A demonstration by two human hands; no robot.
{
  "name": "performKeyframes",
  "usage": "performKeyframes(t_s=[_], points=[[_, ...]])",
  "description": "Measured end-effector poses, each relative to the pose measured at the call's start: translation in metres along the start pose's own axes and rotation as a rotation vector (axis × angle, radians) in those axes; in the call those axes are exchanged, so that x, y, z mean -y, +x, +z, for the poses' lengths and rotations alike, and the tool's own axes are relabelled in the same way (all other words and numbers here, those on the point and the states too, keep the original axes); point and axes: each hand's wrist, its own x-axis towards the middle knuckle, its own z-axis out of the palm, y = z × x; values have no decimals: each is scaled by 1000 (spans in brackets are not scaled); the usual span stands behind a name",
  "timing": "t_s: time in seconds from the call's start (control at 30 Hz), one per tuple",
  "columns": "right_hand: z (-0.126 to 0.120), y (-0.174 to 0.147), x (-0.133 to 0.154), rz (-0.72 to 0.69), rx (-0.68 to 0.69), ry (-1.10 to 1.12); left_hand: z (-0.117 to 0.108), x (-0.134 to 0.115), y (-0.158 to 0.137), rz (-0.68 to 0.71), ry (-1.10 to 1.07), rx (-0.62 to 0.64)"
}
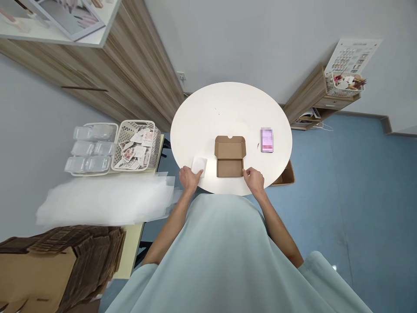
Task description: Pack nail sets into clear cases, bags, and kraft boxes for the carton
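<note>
In front of me an open brown cardboard box (230, 168) lies on the round white table (228, 104), its lid folded back away from me. My right hand (254, 180) pinches the box at its near right side, thumb and finger on the edge. To the left of the box, my left hand (190, 178) grips a small, flat white square (199, 166) by its near left part, thumb on top. What the white square is made of I cannot make out. Part of it is hidden under the fingers.
A phone (266, 140) lies right of the box. On a side table at left are a basket of small packets (135, 145), a basket of clear plastic cases (91, 148), white translucent sheets (107, 200) and stacked flat cardboard (65, 265). Another carton (286, 174) stands below the table's right edge.
</note>
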Motion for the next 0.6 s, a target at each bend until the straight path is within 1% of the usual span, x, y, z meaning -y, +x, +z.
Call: performKeyframes(t_s=[0.13, 0.27, 0.3, 0.37, 0.47, 0.53, 0.6], points=[[-7, 0, 1, -19, -26, 28, -1, -1, 3, 11, -172, 26], [-17, 4, 4, -50, -47, 93, -11, -5, 7, 17, -405, 33], [-21, 5, 6, -78, -60, 133, -15, -7, 8, 40, -478, 36], [-29, 7, 10, -184, -101, 247, -24, -14, 9, 126, -627, 57], [-42, 11, 21, -402, -127, 434, -36, -32, 6, 309, -782, 165], [-49, 13, 29, -512, -74, 496, -43, -48, 1, 410, -799, 292], [-54, 16, 36, -562, 19, 490, -47, -65, -5, 473, -750, 415]])
